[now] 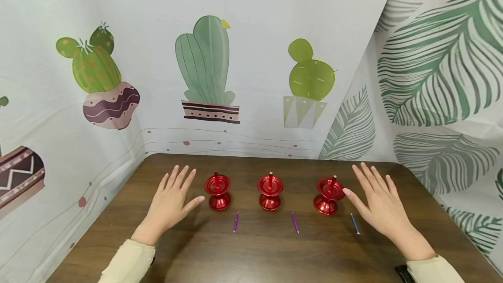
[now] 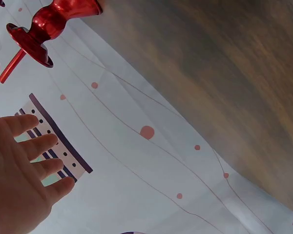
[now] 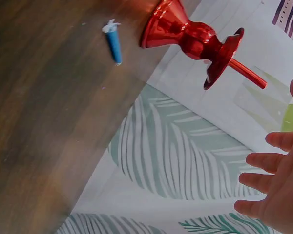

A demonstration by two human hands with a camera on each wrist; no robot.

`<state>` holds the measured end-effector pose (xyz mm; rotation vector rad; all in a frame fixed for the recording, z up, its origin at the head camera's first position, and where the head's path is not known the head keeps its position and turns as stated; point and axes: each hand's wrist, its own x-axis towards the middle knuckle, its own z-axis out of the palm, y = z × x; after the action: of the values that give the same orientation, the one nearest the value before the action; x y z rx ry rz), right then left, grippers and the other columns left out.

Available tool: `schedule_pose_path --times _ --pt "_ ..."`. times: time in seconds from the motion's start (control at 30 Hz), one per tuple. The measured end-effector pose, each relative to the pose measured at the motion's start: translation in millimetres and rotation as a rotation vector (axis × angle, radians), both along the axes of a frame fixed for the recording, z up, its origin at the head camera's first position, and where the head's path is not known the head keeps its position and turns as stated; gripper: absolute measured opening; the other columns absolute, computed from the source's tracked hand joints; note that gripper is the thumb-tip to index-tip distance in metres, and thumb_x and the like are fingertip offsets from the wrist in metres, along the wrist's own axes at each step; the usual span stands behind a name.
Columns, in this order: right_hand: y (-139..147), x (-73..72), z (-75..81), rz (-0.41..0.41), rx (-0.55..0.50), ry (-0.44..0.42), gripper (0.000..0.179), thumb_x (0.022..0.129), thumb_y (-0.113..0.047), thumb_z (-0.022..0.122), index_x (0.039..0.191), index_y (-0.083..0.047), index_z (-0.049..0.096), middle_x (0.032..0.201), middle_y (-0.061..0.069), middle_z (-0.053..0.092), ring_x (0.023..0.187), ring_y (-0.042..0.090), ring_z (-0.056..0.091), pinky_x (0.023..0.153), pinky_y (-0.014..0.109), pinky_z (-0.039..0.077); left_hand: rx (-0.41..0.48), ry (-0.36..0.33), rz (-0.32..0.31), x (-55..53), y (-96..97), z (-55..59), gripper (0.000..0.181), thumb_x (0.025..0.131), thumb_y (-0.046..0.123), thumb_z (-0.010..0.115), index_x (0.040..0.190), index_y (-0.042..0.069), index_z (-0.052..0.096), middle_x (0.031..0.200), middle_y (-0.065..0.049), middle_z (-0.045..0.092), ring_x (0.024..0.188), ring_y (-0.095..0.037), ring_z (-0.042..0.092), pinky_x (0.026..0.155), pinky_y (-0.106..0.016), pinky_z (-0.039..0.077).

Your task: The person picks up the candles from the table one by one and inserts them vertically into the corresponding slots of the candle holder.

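Note:
My left hand (image 1: 170, 201) is held over the table's left side, fingers spread, nothing in it. Just right of its thumb stands a red metal candle holder (image 1: 219, 202) with a thin upright tube. A second red candle holder (image 1: 270, 202) stands in the middle, and a third candle holder (image 1: 325, 205) is near my right thumb. The right hand (image 1: 380, 208) is likewise spread and holds nothing. In front of the holders lie a purple candle (image 1: 235, 222), another purple candle (image 1: 295, 222) and a blue candle (image 1: 355, 223). The right wrist view shows the blue candle (image 3: 114, 43) with a frayed whitish end.
A dark brown wooden table (image 1: 251, 257) with rounded far corners carries everything. Behind it hangs a pale cloth (image 1: 259, 21) printed with cacti and leaves, reaching down along the table's left and right sides.

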<state>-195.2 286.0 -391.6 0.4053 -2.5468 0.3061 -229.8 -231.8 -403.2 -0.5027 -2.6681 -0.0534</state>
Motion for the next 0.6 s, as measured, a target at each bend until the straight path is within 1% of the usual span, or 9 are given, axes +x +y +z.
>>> schedule_pose_path --times 0.2,0.4,0.6 --pt "-7.0 -1.9 5.6 0.019 -0.023 0.021 0.069 0.094 -0.04 0.058 0.15 -0.007 0.032 0.15 0.023 0.033 0.141 0.041 0.023 0.116 0.055 0.0 0.016 0.038 -0.035 -1.9 0.7 1.0 0.079 0.089 0.056 0.057 0.147 0.006 0.038 0.149 -0.019 0.037 0.141 -0.04 0.024 0.113 -0.056 0.018" --pt "-15.2 -3.2 12.8 0.031 -0.037 0.043 0.066 0.094 -0.037 0.059 0.146 -0.003 0.038 0.147 0.024 0.038 0.14 0.04 0.026 0.116 0.053 0.004 0.039 0.034 -0.058 -3.1 3.4 4.7 0.077 0.09 0.055 0.057 0.146 0.006 0.04 0.148 -0.017 0.039 0.141 -0.038 0.024 0.112 -0.056 0.02" --pt "-24.2 -3.5 21.5 0.055 -0.057 0.063 0.065 0.092 -0.035 0.062 0.143 0.0 0.041 0.146 0.024 0.039 0.136 0.043 0.03 0.116 0.054 0.008 0.091 0.048 -0.092 -3.0 8.2 8.8 0.075 0.089 0.052 0.061 0.144 0.005 0.042 0.146 -0.018 0.042 0.14 -0.038 0.027 0.11 -0.058 0.024"
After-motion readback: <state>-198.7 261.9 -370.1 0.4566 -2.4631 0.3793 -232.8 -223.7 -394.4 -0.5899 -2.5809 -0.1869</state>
